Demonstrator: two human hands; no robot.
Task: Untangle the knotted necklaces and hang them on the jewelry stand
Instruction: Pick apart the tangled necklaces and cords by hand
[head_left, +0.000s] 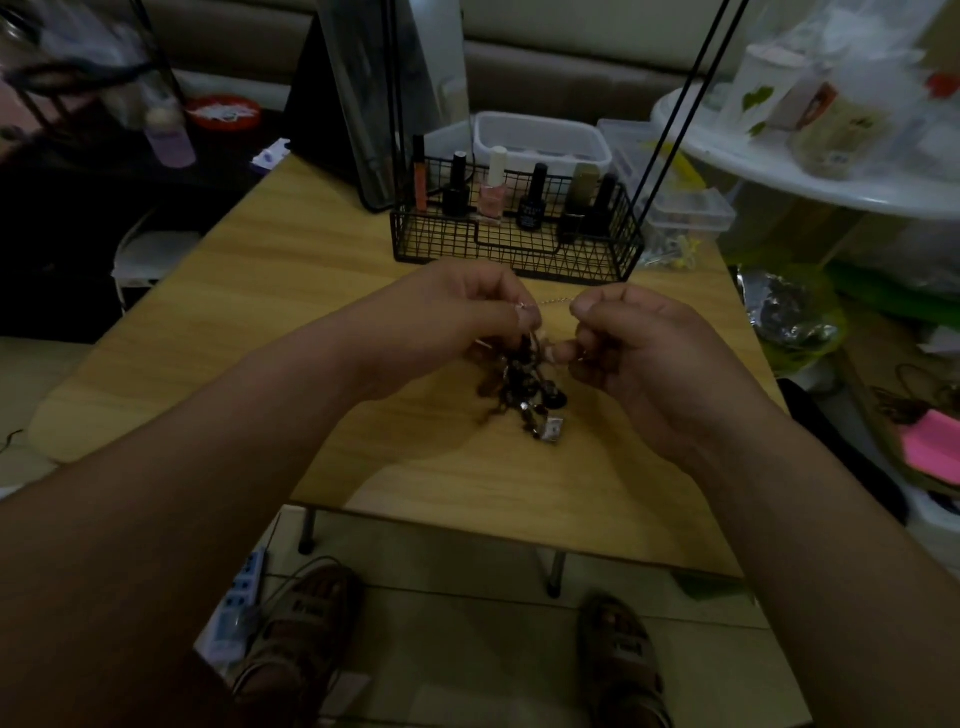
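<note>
1. Far left of the basket (514, 244), off the surface (249, 291), a pale purple bottle (171, 140) stands upright.
2. Left hand (457, 317) is up in front of the basket's left half, fingers curled tight, fingertips pinching one end of a thin chain (553, 301).
3. That chain runs taut between the hands, just in front of the basket. Below it the necklaces (524, 389) dangle in one dark beaded knot; whether the knot touches the surface, I cannot tell.
4. Polish bottles (493, 192) stand upright inside the basket.
5. Right hand (639, 353), in front of the basket's right end, is curled too, thumb and forefinger nipping the chain's other end.
6. Clear boxes (691, 213) sit stacked just right of the basket.
</note>
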